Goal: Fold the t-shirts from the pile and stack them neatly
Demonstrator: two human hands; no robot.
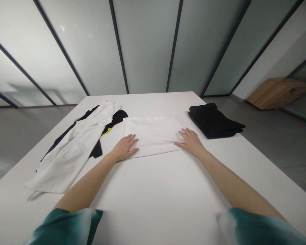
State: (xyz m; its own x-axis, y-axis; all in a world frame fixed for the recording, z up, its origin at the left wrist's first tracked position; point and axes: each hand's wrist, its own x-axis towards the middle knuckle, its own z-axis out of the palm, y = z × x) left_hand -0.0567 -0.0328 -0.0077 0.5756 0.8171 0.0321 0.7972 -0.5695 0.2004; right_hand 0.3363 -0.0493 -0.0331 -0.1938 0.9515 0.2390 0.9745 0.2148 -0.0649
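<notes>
A folded white garment (153, 136) lies flat in front of me, wider than it is deep, with a few faint creases. My left hand (124, 147) rests on its left end, fingers stretched out and apart. On the right end lies my right hand (190, 141), also flat with spread fingers. Neither hand grips the cloth. The exact kind of garment cannot be made out from its folded shape.
White clothing (76, 146) lies loosely at the left over dark clothes (119, 116) with a yellow detail. A stack of folded black clothes (214, 120) sits at the right. All of it is on a white table (158, 200). Frosted panels (148, 44) stand behind.
</notes>
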